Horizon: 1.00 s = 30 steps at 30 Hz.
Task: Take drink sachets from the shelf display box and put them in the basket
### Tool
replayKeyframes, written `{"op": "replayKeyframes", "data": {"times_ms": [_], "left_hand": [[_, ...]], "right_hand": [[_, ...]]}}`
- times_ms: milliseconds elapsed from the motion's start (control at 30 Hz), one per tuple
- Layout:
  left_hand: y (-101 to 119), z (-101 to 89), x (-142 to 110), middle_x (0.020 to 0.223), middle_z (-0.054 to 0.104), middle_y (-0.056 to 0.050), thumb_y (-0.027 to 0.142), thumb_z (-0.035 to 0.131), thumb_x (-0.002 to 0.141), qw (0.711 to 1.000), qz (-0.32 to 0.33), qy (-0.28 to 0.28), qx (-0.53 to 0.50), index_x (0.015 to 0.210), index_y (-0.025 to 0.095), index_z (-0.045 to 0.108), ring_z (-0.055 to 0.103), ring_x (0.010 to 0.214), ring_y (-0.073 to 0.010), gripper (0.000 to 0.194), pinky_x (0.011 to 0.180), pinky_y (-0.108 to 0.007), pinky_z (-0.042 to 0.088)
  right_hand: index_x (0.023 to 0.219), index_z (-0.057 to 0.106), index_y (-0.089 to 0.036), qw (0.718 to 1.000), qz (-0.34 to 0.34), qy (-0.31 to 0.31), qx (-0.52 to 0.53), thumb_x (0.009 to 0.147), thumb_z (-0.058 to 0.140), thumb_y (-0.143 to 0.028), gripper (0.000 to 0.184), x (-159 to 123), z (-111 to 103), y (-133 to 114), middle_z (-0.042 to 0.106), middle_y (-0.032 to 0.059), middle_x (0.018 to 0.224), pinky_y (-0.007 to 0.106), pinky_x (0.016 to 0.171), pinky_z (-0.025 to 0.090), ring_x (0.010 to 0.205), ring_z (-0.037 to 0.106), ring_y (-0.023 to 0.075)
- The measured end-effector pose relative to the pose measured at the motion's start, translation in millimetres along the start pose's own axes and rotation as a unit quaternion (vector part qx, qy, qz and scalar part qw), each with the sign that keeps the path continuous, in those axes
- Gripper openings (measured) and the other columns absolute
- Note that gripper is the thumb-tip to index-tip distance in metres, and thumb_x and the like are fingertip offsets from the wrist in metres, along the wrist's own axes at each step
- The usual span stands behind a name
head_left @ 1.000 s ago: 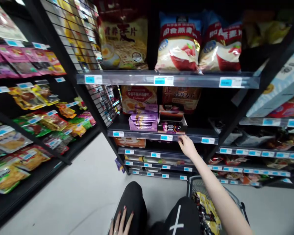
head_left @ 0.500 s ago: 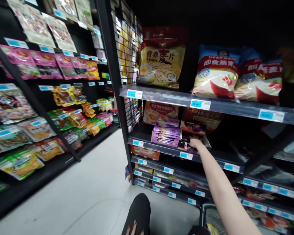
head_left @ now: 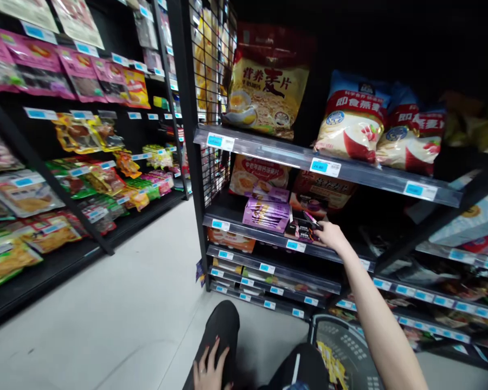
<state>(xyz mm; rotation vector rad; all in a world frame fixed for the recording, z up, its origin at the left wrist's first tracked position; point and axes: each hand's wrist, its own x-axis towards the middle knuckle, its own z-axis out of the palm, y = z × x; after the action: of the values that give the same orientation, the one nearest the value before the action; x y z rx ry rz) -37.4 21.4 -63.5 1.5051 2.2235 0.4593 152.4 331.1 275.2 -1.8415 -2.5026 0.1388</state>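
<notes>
My right hand (head_left: 330, 236) pinches a thin black-and-purple packet (head_left: 311, 221), fingers nearly closed, over the dark open carton (head_left: 299, 232) on the black metal shelf (head_left: 264, 234), right of centre. My left hand (head_left: 211, 369), loosely spread, rests on the black-trousered knee at bottom centre.

Large characters on the yellow-and-red bag (head_left: 266, 89) read 营养麦片, with 牛奶加钙 in smaller print beneath. The front blue-topped bag (head_left: 350, 122) shows 即食燕麦 in white on a red band, its end running round the side; on the blue-topped bag behind it (head_left: 412, 132), a fold breaks the same wording, leaving 即 and 燕麦片. On the shelf below, the red-topped bag (head_left: 258, 176) reads 中老年高钙燕麦片. Print on the purple box (head_left: 266, 214), the dark box (head_left: 299, 231) and the dark packet (head_left: 311, 220) is too small to read, as are the figures on most blue-and-white price tags (head_left: 325, 167).
</notes>
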Motion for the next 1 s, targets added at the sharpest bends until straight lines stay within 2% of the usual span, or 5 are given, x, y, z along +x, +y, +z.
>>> {"op": "replayKeyframes", "data": {"times_ms": [200,367,567,733,1000], "left_hand": [[73,-130.7,12,0.15,0.03,-0.015,0.036,0.058,0.08,0.914,0.179,-0.003,-0.365,0.145,0.019,0.025,0.037,0.134,-0.0266,0.074,0.108,-0.043,0.036],[140,-215.3,9,0.104,0.068,-0.012,0.037,0.068,0.072,0.823,0.17,-0.366,-0.4,0.114,0.015,0.06,0.067,0.088,-0.0241,0.048,0.069,-0.032,0.057],[163,-197.4,-12,0.088,0.07,-0.012,0.034,0.062,0.077,0.776,0.053,-0.457,-0.431,0.091,0.011,0.058,0.069,0.067,-0.0178,0.027,0.052,-0.024,0.055],[164,-180.0,-33,0.089,0.07,-0.015,0.036,0.065,0.076,0.737,-0.001,-0.441,-0.513,0.087,0.009,0.058,0.069,0.066,-0.0184,0.03,0.053,-0.026,0.057],[175,-165.4,-52,0.101,0.069,-0.018,0.04,0.063,0.078,0.745,-0.051,-0.365,-0.555,0.102,0.009,0.06,0.07,0.074,-0.0197,0.04,0.064,-0.03,0.058]], "right_hand": [[0.089,0.066,-0.016,0.909,-0.221,-0.336,0.106,0.075,0.061,-0.033,0.023,-90,0,-37,0.068,-0.0002,0.061,0.021,0.055,0.044,0.055,0.063,0.0143],[0.082,0.067,-0.015,0.821,-0.376,-0.43,0.005,0.069,0.066,-0.026,0.017,-134,4,-71,0.062,-0.0016,0.057,0.022,0.05,0.033,0.053,0.055,0.012],[0.072,0.066,-0.016,0.854,-0.36,-0.376,-0.005,0.063,0.072,-0.038,0.024,-140,-8,-27,0.054,-0.0027,0.055,0.024,0.048,0.027,0.053,0.045,0.0118],[0.067,0.063,-0.018,0.882,-0.221,-0.297,0.292,0.069,0.069,-0.037,0.02,-154,0,32,0.051,-0.0054,0.051,0.022,0.045,0.028,0.048,0.042,0.0088],[0.077,0.065,-0.017,0.729,0.028,0.036,0.683,0.068,0.072,-0.035,0.022,-188,82,0,0.064,0.0004,0.069,0.024,0.055,0.047,0.06,0.057,0.0118]]}}
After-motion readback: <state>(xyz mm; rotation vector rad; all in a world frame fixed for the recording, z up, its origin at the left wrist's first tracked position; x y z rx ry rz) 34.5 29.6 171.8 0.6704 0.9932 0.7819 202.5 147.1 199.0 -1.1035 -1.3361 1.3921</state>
